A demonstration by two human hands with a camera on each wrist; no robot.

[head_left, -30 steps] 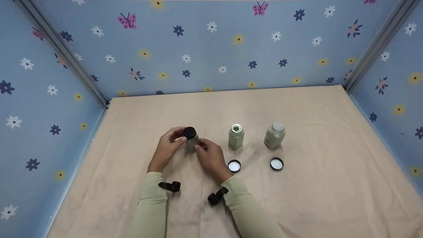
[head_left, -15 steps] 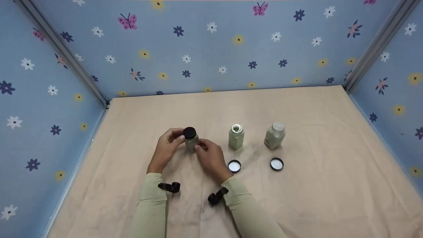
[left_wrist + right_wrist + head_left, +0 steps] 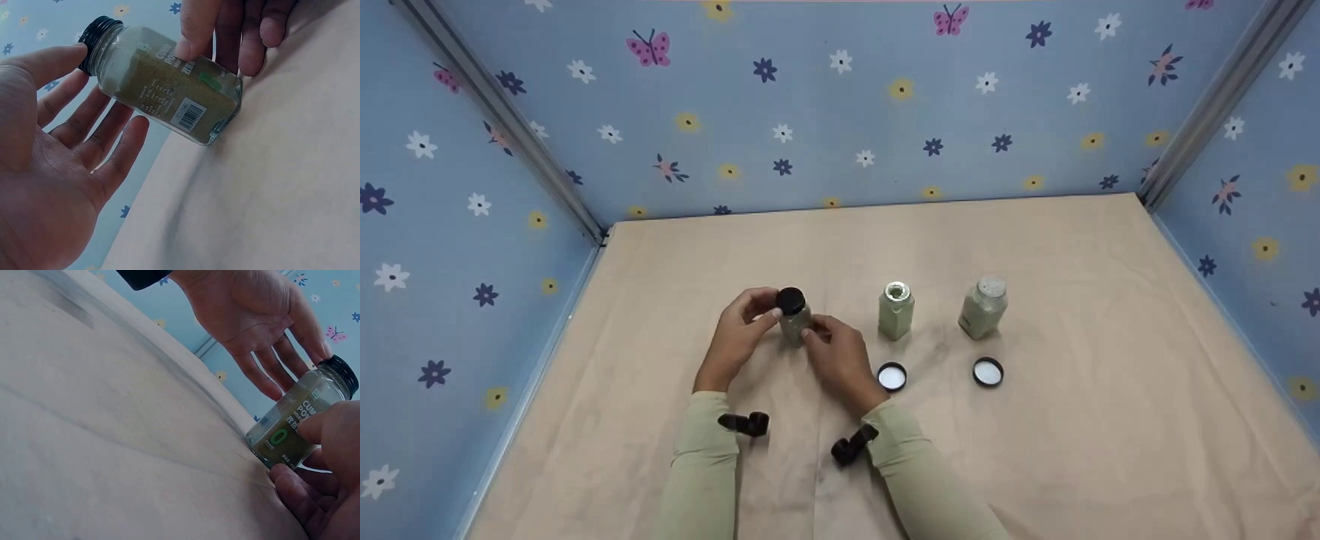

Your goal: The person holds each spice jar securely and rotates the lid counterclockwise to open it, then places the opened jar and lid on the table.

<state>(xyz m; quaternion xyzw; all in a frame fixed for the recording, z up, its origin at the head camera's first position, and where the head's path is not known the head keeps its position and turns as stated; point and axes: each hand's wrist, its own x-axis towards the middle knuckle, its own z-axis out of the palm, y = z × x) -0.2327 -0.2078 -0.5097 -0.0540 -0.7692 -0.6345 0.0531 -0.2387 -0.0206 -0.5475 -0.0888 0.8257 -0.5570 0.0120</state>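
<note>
A glass spice jar of cumin powder point(image 3: 163, 90) stands at the left of the two uncapped jars in the head view, its black screw cap point(image 3: 790, 301) on. My left hand point(image 3: 739, 334) pinches that cap between thumb and fingers, the other fingers spread beside the glass. Lower down, my right hand point(image 3: 840, 364) grips the jar's body, thumb across the printed label. The jar's base is close over the cloth in the right wrist view. Powder fills much of the jar, below a bare band of glass near the neck.
To the right stand a greenish open-necked jar point(image 3: 895, 319) and another jar point(image 3: 982, 313) with a whitish top. In front of them lie two black caps, a left cap point(image 3: 892, 376) and a right cap point(image 3: 988, 372), white insides up. Flowered walls point(image 3: 840, 105) border the beige cloth point(image 3: 1080, 450).
</note>
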